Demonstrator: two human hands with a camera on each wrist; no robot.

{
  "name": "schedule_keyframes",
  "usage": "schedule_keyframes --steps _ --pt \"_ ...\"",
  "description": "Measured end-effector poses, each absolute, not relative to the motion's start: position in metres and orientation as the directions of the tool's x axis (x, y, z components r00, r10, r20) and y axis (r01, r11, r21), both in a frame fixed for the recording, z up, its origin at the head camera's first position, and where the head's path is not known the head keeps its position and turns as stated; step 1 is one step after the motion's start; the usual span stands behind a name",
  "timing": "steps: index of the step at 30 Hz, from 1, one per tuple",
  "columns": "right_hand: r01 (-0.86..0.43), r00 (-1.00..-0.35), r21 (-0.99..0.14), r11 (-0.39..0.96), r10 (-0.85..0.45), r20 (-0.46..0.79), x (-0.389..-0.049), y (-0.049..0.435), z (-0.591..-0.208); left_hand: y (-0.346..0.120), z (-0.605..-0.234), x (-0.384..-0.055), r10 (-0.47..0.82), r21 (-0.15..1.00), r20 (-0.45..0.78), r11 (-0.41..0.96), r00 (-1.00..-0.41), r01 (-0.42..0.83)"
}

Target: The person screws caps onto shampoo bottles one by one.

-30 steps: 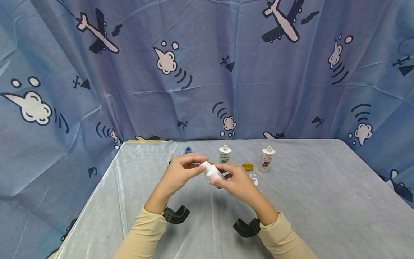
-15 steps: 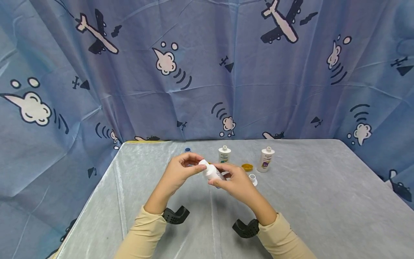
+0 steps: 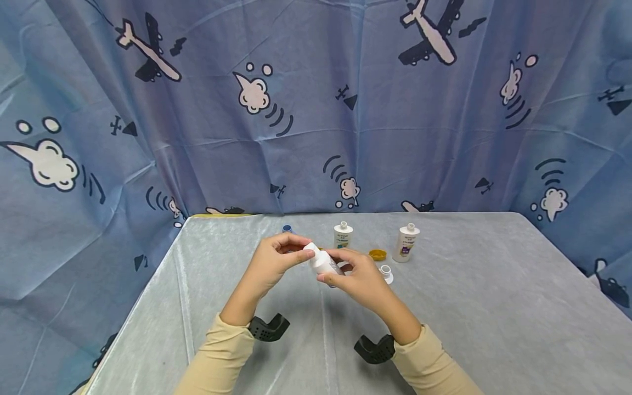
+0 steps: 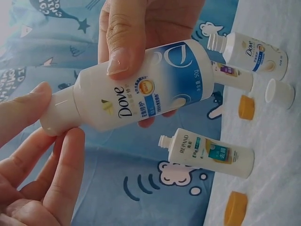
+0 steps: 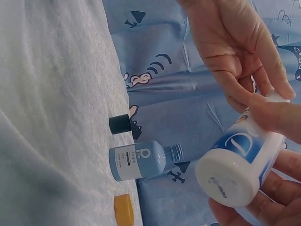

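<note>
With its fingers curled round the body, my right hand [image 3: 362, 278] holds a small white and blue Dove bottle [image 4: 136, 89] tilted above the table, base toward the right. My left hand [image 3: 269, 269] pinches the white cap [image 4: 60, 110] at its upper end between thumb and fingers. The cap sits on the bottle's neck in the left wrist view. From the right wrist, the bottle's round base [image 5: 225, 181] faces the camera, and the right fingers hide part of its side.
Uncapped bottles stand behind the hands: a REPAND bottle [image 4: 211, 153], another Dove bottle [image 4: 256, 55], a purple-labelled one [image 3: 406, 244] and a blue one [image 5: 141, 161]. Loose caps lie among them: a white cap [image 4: 280, 93], a dark cap [image 5: 120, 124] and yellow caps [image 4: 235, 209]. A patterned curtain [image 3: 316, 109] hangs behind.
My left fingers and the cap have shifted very slightly to the left since a second ago. The right hand's grip on the bottle looks the same, and the standing bottles have not moved.
</note>
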State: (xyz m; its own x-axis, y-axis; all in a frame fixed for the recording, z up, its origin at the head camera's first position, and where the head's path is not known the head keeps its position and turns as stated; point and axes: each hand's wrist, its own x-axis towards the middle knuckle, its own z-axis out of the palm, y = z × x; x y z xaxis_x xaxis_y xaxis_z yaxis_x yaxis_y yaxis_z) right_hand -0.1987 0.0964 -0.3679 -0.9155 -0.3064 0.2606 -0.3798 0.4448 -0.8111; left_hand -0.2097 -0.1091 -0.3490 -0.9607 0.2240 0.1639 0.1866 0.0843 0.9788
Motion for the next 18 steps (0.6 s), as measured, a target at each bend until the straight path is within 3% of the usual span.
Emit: schedule_keyframes --steps 18 --pt "-0.359 -0.919 -0.832 0.424 -0.317 0.235 -0.1981 0.0991 -0.3649 -0.1134 -0.3464 -0.2086 0.32 0.975 0.182 0.063 -0.93 0.212"
